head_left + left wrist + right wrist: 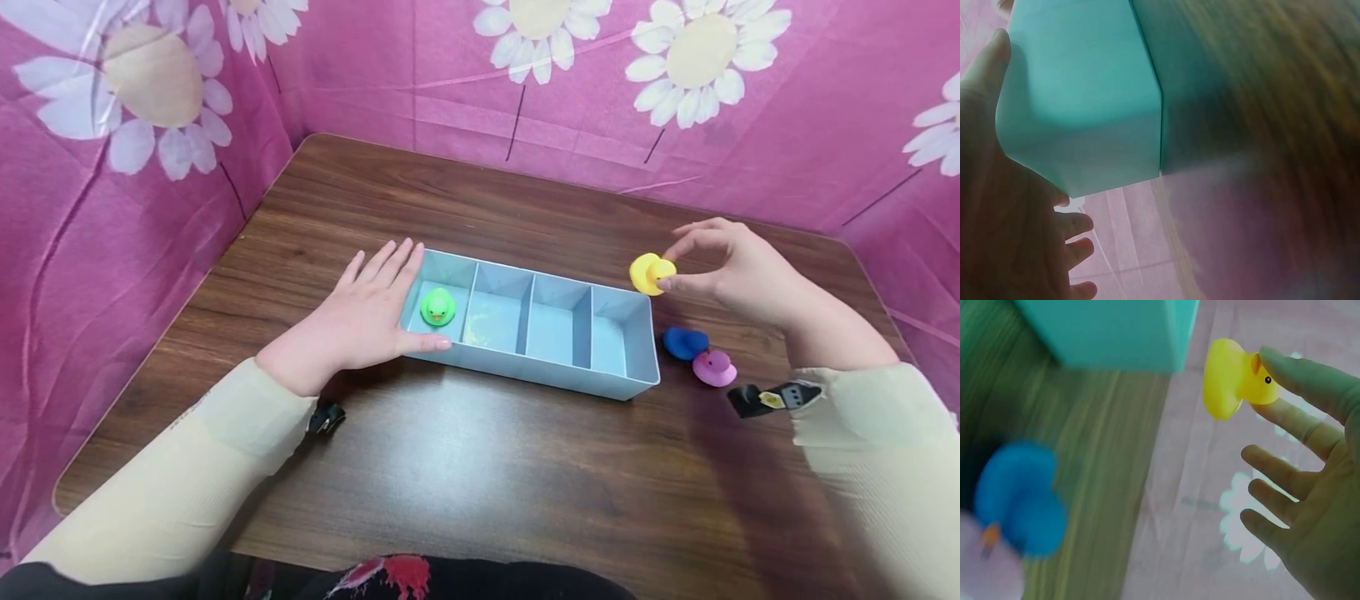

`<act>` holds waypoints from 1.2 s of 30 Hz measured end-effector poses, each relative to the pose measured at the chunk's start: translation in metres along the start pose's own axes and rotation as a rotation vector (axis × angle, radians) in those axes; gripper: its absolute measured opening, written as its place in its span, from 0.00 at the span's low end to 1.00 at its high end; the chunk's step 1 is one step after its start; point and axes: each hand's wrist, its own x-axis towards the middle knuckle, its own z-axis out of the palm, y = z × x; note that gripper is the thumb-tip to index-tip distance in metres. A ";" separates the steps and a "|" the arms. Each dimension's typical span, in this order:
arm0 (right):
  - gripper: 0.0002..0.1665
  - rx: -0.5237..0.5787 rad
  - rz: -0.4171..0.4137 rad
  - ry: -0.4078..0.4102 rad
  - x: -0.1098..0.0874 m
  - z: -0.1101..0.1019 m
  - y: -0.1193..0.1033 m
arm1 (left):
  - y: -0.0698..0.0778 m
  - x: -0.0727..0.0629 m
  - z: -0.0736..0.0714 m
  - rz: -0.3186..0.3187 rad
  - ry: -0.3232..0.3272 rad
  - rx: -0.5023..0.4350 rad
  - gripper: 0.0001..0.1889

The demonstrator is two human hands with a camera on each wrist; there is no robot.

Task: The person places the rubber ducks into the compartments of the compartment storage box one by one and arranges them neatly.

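Note:
My right hand (738, 267) pinches a yellow rubber duck (649, 273) by its head between thumb and forefinger; the right wrist view shows the duck (1229, 380) held in the air, other fingers spread. It hangs just past the right end of a light blue box (525, 367) with a row of compartments. A green rubber duck (437, 307) sits in the leftmost compartment. Spread flat, my left hand (367, 312) rests against the box's left end, thumb along the near side. Below my right hand, a blue duck (684, 342) and a pink duck (715, 368) lie together on the table.
The box stands on a brown wood-grain table (450, 483). A pink cloth (450, 92) with white daisies hangs behind and at both sides. Dark straps with small devices (776, 398) sit at the wrists.

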 end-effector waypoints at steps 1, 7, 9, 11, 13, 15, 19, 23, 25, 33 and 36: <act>0.17 -0.004 -0.015 0.003 0.003 0.002 -0.006 | 0.000 0.000 0.000 -0.002 -0.002 -0.003 0.67; 0.16 0.021 -0.084 -0.012 0.021 0.013 -0.038 | 0.000 -0.001 -0.001 -0.005 -0.006 -0.004 0.67; 0.16 0.031 -0.101 -0.021 0.026 0.017 -0.049 | -0.001 -0.001 -0.001 -0.006 -0.003 0.001 0.67; 0.15 0.030 -0.114 -0.030 0.030 0.022 -0.060 | -0.001 -0.001 0.000 -0.004 -0.005 -0.001 0.67; 0.15 0.028 -0.133 -0.040 0.033 0.027 -0.070 | -0.001 -0.001 0.000 -0.001 -0.003 -0.003 0.67; 0.14 0.026 -0.145 -0.056 0.036 0.032 -0.080 | -0.001 -0.001 -0.001 -0.001 -0.002 -0.005 0.67; 0.12 0.039 -0.147 -0.103 0.041 0.045 -0.097 | -0.001 -0.001 -0.001 -0.001 0.002 -0.006 0.67; 0.12 0.061 -0.151 -0.150 0.045 0.062 -0.108 | -0.001 -0.001 -0.002 -0.003 0.002 -0.012 0.67; 0.12 0.065 -0.175 -0.170 0.047 0.072 -0.110 | -0.001 -0.001 -0.001 -0.003 0.002 -0.013 0.67; 0.11 0.082 -0.251 -0.214 0.049 0.101 -0.109 | 0.000 0.001 0.000 -0.004 -0.005 -0.023 0.67; 0.11 0.061 -0.235 -0.217 0.049 0.107 -0.108 | 0.000 0.001 -0.001 -0.007 -0.013 -0.029 0.67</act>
